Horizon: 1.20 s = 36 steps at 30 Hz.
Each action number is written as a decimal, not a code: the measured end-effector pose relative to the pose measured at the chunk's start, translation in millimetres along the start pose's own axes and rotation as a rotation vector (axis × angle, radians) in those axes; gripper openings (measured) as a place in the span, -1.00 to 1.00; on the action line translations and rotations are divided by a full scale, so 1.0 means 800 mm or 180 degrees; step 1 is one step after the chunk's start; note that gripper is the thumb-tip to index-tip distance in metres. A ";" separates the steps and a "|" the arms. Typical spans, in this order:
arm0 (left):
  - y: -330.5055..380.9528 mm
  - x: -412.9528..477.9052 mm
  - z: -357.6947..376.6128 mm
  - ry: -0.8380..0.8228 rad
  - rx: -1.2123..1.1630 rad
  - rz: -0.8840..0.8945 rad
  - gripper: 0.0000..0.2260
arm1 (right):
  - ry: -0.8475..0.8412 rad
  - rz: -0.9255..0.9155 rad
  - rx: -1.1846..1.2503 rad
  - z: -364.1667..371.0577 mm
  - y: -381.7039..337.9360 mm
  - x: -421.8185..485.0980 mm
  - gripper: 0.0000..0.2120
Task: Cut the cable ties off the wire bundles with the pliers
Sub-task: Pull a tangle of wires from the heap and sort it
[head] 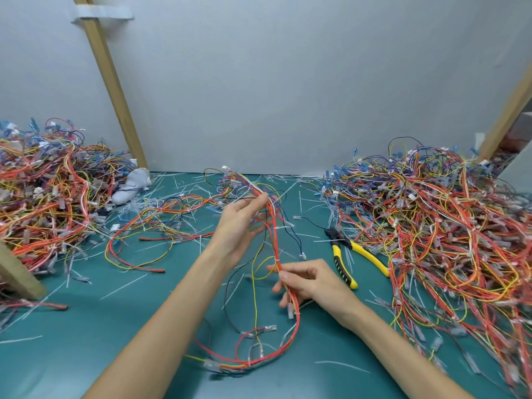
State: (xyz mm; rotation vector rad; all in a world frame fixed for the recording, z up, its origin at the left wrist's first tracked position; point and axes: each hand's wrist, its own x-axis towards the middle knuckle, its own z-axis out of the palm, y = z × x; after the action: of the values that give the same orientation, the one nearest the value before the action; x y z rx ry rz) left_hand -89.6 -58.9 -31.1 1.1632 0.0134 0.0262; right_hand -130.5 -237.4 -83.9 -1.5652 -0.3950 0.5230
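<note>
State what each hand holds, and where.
Both grip one wire bundle: left hand at its upper stretch, right hand lower down. Pliers lie unheld.

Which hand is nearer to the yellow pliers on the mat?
Right. The right hand grips the wire bundle just left of the pliers; the left hand holds it farther left.

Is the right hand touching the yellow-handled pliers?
Apart. The head view shows the right hand gripping the wire bundle, with bare green mat between it and the pliers.
</note>
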 end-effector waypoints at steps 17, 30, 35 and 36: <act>0.078 0.017 0.042 0.0084 0.3630 0.1621 -0.77 | 0.2033 -0.1472 -0.1502 -0.021 -0.084 0.007 -0.61; -0.067 -0.048 -0.008 -0.0139 0.4058 0.1032 -0.69 | 0.1393 0.0110 -0.0014 -0.039 -0.033 0.041 -0.81; -0.073 -0.042 -0.011 0.0165 0.3591 0.0910 -0.88 | 0.1321 0.0160 -0.0045 -0.040 -0.026 0.043 -0.86; -0.075 -0.041 -0.011 0.0308 0.3601 0.0948 -0.92 | 0.1321 0.0173 -0.0039 -0.039 -0.025 0.043 -0.86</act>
State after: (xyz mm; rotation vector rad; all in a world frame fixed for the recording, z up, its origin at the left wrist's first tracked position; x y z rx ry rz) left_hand -122.2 -75.6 -89.5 2.2854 -0.0687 0.3780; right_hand -83.2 -243.1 -66.2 -1.6513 -0.0391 0.2260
